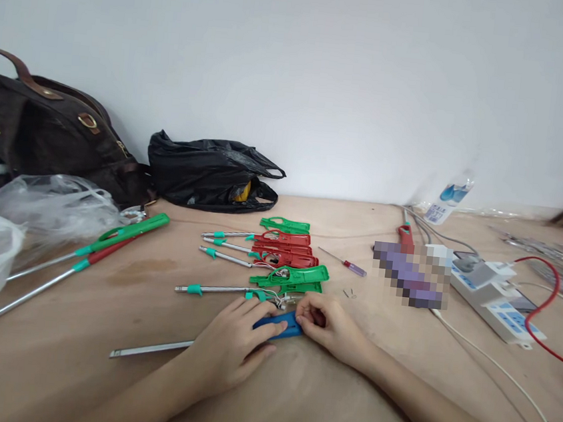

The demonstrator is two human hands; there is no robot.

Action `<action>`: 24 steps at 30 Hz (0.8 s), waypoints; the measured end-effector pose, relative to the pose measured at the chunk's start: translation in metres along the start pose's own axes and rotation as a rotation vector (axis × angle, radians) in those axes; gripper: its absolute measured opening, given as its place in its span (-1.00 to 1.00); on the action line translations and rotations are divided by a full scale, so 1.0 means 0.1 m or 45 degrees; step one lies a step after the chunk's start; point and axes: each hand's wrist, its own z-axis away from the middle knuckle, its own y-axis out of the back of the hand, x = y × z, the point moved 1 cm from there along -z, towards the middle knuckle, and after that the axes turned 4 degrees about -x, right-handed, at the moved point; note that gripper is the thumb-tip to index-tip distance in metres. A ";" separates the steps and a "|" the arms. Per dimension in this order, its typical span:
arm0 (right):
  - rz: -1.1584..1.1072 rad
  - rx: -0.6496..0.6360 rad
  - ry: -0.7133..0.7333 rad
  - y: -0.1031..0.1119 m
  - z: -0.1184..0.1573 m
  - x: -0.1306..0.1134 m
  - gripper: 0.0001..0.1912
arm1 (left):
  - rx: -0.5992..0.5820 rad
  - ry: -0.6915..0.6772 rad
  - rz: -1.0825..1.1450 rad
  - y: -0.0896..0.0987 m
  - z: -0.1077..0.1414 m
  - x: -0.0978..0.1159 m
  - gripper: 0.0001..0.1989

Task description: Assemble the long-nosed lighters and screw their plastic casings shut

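A long-nosed lighter with a blue handle lies on the tabletop, its metal tube pointing left. My left hand is closed over the handle and covers the part where it meets the tube. At the handle's right end, my right hand is closed, with thumb and index fingertip gripping its edge; a small item between them would be hidden. Just beyond my hands is an opened green lighter with wires and inner parts showing. Behind it lie green handle shells and opened red lighters.
A purple-handled screwdriver and tiny screws lie right of the lighters. Two whole lighters, plastic bags, a black bag and a backpack are left and behind. A power strip with cables and a bottle stand right.
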 end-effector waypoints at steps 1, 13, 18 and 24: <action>0.003 0.001 0.000 0.00 0.00 0.00 -0.92 | -0.004 0.001 0.003 0.00 0.00 0.00 -0.72; -0.203 -0.051 -0.127 0.01 -0.04 0.03 -0.97 | -0.016 0.011 0.010 -0.02 0.00 0.00 -0.72; -0.240 -0.084 -0.141 0.02 -0.04 0.03 -0.94 | -0.015 0.007 0.011 -0.01 0.01 -0.01 -0.72; -0.092 0.049 -0.024 0.24 -0.04 0.03 -0.84 | -0.027 0.005 0.010 0.00 0.01 -0.01 -0.72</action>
